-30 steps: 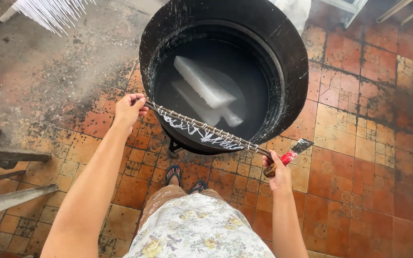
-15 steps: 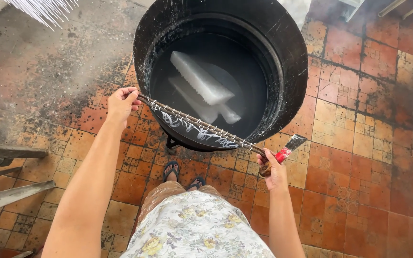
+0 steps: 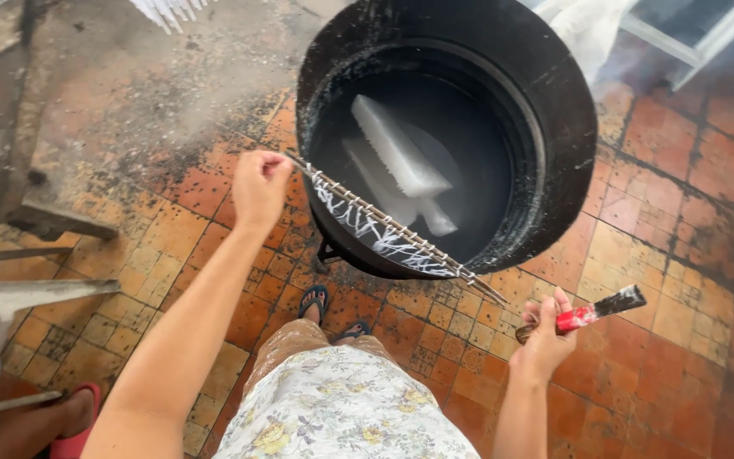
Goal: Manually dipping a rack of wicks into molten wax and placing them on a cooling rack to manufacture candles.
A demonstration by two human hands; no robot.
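A left hand [image 3: 258, 189] pinches one end of a thin rod [image 3: 388, 225] strung with white wicks, held across the near rim of a black vat [image 3: 564, 161]. The right hand [image 3: 545, 336] grips a red-handled brush [image 3: 592, 312] beside the rod's free end. Open tiled floor [image 3: 681, 340] lies around the vat.

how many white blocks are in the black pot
2. One long white wax-like block leans upright in the big round black pot; a second, paler white block lies just left of and under it in the dark liquid. More may be submerged.
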